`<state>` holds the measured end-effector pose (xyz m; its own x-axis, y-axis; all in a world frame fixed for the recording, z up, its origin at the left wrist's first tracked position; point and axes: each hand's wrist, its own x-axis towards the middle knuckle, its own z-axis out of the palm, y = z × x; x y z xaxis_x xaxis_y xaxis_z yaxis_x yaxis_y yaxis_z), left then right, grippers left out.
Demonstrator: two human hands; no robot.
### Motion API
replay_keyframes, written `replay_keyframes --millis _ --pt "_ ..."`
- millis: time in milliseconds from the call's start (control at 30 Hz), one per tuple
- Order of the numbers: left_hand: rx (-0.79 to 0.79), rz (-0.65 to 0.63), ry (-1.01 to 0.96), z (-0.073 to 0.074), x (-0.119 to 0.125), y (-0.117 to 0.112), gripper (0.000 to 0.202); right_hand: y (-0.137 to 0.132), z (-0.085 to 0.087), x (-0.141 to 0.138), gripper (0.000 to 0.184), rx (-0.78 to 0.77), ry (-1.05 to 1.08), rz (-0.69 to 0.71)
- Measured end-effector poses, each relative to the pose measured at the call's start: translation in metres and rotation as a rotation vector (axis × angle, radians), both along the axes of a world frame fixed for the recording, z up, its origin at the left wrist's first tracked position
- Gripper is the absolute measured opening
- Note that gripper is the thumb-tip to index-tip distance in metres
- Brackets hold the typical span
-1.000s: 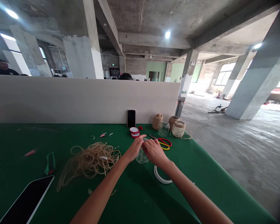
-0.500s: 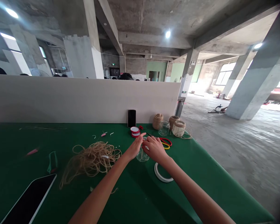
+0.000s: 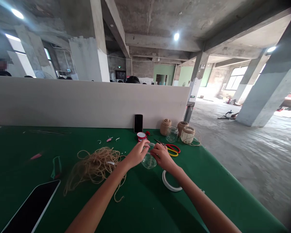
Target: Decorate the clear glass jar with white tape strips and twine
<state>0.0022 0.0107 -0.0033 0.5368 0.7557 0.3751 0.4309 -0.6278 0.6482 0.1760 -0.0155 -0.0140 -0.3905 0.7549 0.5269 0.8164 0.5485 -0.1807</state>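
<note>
A small clear glass jar [image 3: 149, 160] is held between both hands over the green table [image 3: 140, 207]. My left hand [image 3: 135, 153] grips its left side with the fingers curled round the rim. My right hand [image 3: 162, 156] closes on its right side near the top. A tangle of tan twine [image 3: 97, 163] lies just left of my left forearm, and a white tape ring [image 3: 170, 183] lies under my right wrist.
Red and yellow handled scissors [image 3: 172, 149], red-rimmed lids [image 3: 142, 136], another empty jar [image 3: 172, 134] and twine-wrapped jars [image 3: 187, 134] stand beyond my hands. A phone [image 3: 138, 123] leans on the white partition [image 3: 87, 103]. A tablet [image 3: 31, 208] lies at the near left. The table's edge runs down the right.
The jar has tipped and come slightly nearer between my hands, and my left fingers have curled in from stretched out onto its rim. The view shifted slightly.
</note>
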Motion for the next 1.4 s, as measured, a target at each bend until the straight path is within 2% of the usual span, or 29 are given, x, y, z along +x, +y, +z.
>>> replay_keyframes --millis 133,233,367,600,900,1200,1400 --pt "0.222 0.002 0.164 0.000 -0.018 0.001 0.020 0.009 -0.011 -0.002 0.019 0.007 0.140 0.106" --pt "0.288 0.022 0.221 -0.001 -0.024 0.002 0.019 0.012 -0.015 -0.007 0.017 0.021 0.235 0.123" --pt "0.296 0.057 0.241 -0.006 -0.027 0.005 0.023 0.011 -0.018 -0.016 0.010 0.049 0.299 0.055" --pt "0.338 0.116 0.171 -0.018 -0.020 0.004 0.022 0.017 -0.026 -0.032 0.018 0.141 0.220 -0.107" --pt "0.392 0.133 0.048 -0.032 -0.010 0.005 0.028 0.020 -0.030 -0.034 0.019 0.248 0.025 -0.199" --pt "0.386 0.144 0.005 -0.036 -0.009 0.005 0.027 0.018 -0.032 -0.030 0.020 0.204 -0.012 -0.157" --pt "0.389 0.151 0.014 -0.035 -0.008 0.004 0.029 0.020 -0.032 -0.033 0.021 0.236 -0.023 -0.189"
